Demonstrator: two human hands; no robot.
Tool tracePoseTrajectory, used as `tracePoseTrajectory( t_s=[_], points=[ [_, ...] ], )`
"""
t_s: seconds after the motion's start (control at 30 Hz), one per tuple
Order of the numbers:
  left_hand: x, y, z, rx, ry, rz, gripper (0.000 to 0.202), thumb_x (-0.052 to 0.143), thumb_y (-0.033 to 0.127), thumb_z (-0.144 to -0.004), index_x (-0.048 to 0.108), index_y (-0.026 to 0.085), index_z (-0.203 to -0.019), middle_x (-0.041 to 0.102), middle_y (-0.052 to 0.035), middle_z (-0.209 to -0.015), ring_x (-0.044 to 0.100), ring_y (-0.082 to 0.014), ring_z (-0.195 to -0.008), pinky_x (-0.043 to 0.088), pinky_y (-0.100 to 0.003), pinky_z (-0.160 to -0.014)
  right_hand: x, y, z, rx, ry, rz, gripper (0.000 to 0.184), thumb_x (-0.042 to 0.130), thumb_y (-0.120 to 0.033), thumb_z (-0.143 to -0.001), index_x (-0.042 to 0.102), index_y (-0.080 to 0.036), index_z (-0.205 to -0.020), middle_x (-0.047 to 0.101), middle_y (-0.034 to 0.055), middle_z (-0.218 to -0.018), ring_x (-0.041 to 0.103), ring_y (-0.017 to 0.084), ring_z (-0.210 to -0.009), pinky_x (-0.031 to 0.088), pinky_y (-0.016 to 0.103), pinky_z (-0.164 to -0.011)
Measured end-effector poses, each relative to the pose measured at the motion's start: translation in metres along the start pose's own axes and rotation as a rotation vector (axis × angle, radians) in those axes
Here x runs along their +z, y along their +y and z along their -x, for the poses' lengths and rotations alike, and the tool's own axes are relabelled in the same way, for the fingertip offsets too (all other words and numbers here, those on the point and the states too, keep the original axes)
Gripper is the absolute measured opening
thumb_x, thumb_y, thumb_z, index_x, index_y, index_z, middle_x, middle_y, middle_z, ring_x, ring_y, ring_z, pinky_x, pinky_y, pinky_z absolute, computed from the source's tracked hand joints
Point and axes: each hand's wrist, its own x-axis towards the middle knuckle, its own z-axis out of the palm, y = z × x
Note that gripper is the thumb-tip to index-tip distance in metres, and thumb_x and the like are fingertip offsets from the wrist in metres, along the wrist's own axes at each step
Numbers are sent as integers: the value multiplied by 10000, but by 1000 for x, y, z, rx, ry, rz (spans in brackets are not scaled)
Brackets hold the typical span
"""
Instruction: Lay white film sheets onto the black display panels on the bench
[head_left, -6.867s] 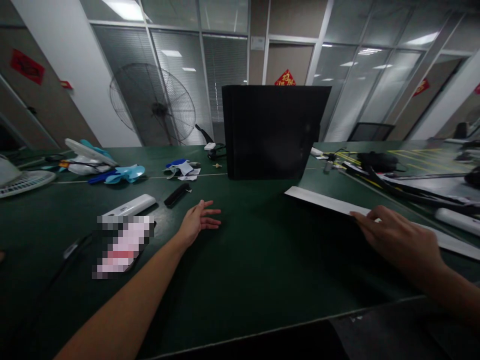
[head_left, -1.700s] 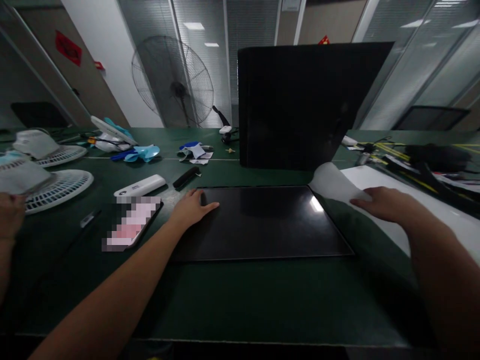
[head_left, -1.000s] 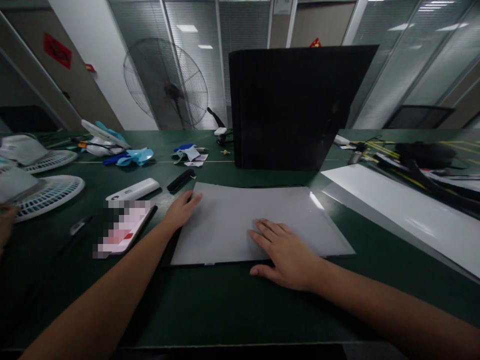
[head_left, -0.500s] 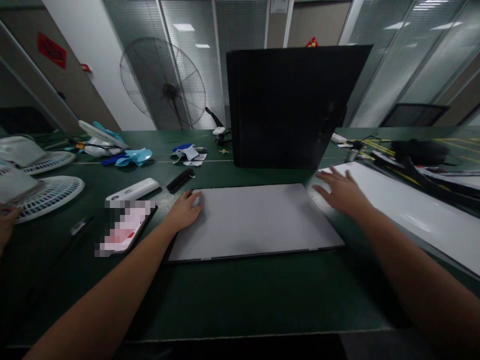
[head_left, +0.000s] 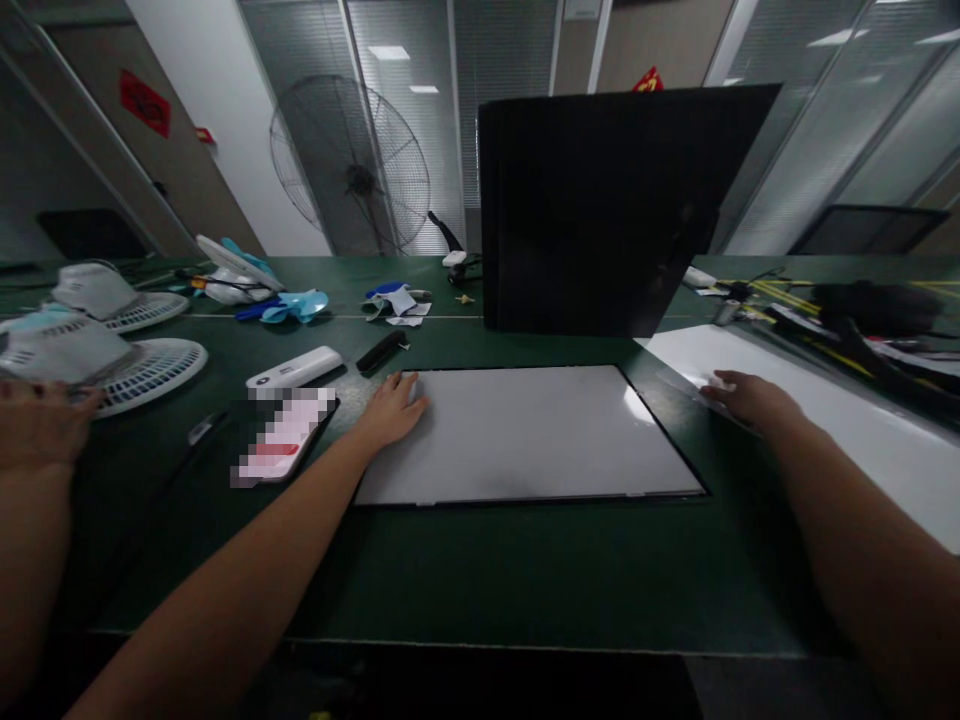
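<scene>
A flat pale panel [head_left: 525, 435] with a thin black frame lies on the green table. My left hand [head_left: 394, 408] rests open on its left edge near the far corner, fingers spread on the surface. To the right of the panel, my right hand [head_left: 754, 398] is closed in a pinch at the near-left edge of a glossy white sheet [head_left: 840, 440]. The sheet's edge there looks translucent, and the fingers partly hide it. A bright reflection shows on the panel's right side.
A large black panel [head_left: 600, 220] stands upright behind. At left are a phone [head_left: 289, 435], a white handheld device [head_left: 296, 373], a black clip-like piece [head_left: 381, 353] and white fan parts [head_left: 150, 370], with another person's hand [head_left: 45, 420] beside them. Black strips [head_left: 847, 345] lie far right.
My right hand has moved right, from open above the panel's far-right corner to a pinch at the white sheet's edge. My left hand stays on the panel. The other person's hand has come further into view.
</scene>
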Motion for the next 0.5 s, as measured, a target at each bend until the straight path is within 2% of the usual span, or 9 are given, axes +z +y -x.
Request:
tracePoseTrajectory(
  t_s=[0.17, 0.27, 0.3, 0.37, 0.43, 0.5],
  points=[
    [2, -3, 0, 19, -7, -23, 717, 426, 503, -982, 412, 99, -1574, 398, -247, -1636, 376, -364, -1529, 296, -509, -1230, -7, 2, 4, -13, 45, -11, 688, 559, -681, -904, 636, -244, -1430, 600, 172, -1459, 575, 383, -1259, 456, 459, -955],
    [3, -4, -1, 20, -13, -26, 707, 426, 513, -977, 431, 114, -1561, 401, -230, -1638, 374, -362, -1529, 294, -497, -1232, -10, 5, 7, 2, 78, -24, 640, 528, -657, -930, 654, -251, -1408, 601, 159, -1461, 599, 358, -1207, 462, 435, -913],
    [3, -3, -2, 15, -14, -26, 702, 427, 512, -976, 437, 117, -1557, 403, -226, -1637, 373, -364, -1530, 296, -496, -1231, -10, 5, 9, 16, 94, -30, 667, 508, -682, -933, 640, -248, -1422, 599, 168, -1459, 603, 356, -1197, 465, 435, -908],
    [2, -2, -2, 3, -11, -24, 683, 429, 504, -973, 453, 136, -1547, 418, -210, -1631, 375, -365, -1528, 305, -502, -1227, -8, 1, 12, 25, 116, -16, 832, 468, -794, -900, 570, -215, -1490, 560, 213, -1485, 574, 383, -1250, 459, 465, -951],
    [2, -1, -2, -4, 0, -13, 659, 437, 499, -968, 474, 162, -1533, 446, -186, -1616, 393, -360, -1517, 318, -507, -1223, -5, -3, 14, 2, 96, 37, 1017, 415, -892, -855, 486, -149, -1546, 488, 288, -1522, 490, 444, -1346, 410, 563, -1031],
    [3, -1, -3, 5, 10, 3, 650, 449, 495, -963, 489, 159, -1518, 461, -181, -1607, 402, -358, -1510, 320, -505, -1226, -3, -8, 15, -39, 51, 90, 1085, 368, -916, -853, 466, -84, -1542, 450, 354, -1515, 451, 488, -1368, 360, 656, -1051]
  ],
)
